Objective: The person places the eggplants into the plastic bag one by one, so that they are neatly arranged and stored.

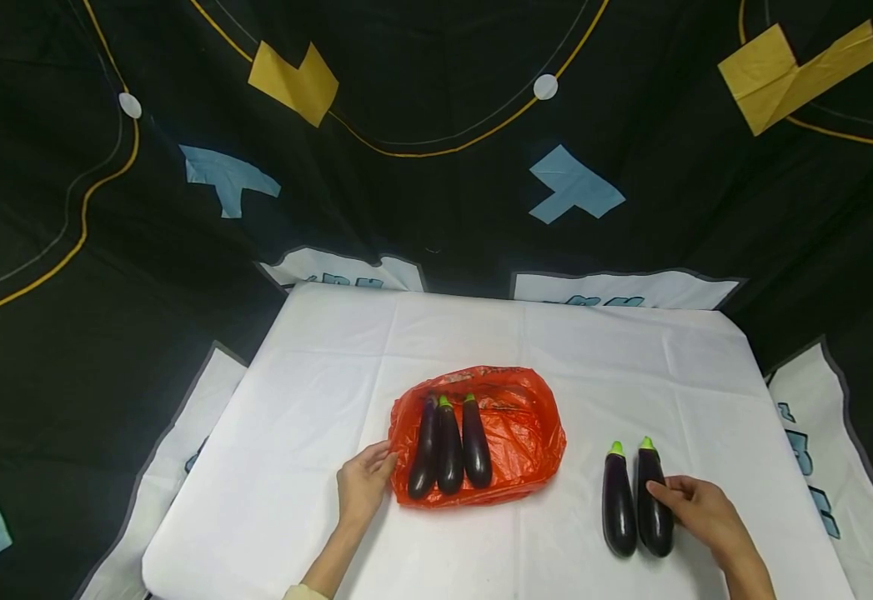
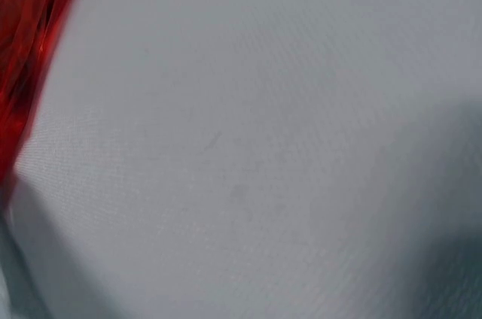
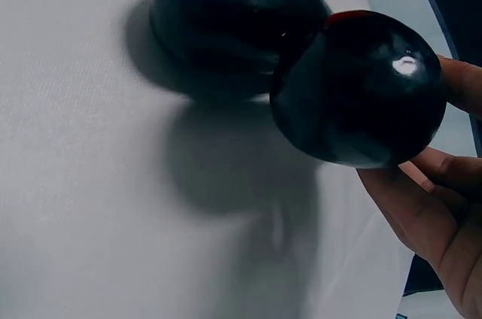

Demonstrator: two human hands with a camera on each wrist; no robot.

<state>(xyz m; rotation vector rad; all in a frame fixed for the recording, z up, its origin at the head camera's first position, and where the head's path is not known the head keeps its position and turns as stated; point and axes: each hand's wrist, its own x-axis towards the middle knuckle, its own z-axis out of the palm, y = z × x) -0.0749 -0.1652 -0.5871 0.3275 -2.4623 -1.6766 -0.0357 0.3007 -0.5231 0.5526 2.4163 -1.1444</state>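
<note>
A red plastic bag (image 1: 514, 425) lies spread open on the white table, with three dark purple eggplants (image 1: 449, 450) side by side in its left part. At the bag's left rim, my left hand (image 1: 364, 483) pinches the edge between thumb and fingers. To the right of the bag lies another eggplant (image 1: 619, 504), its green stem pointing away from me. Just beside it, my right hand (image 1: 706, 512) grips a second eggplant (image 3: 361, 93) from its right side. In the right wrist view this one stands slightly off the cloth, with a shadow below it.
A white cloth (image 1: 316, 375) covers the table. Behind it hangs a black fabric (image 1: 406, 217) with yellow lines and blue and yellow patches. White printed strips (image 1: 624, 289) border the table's back and sides.
</note>
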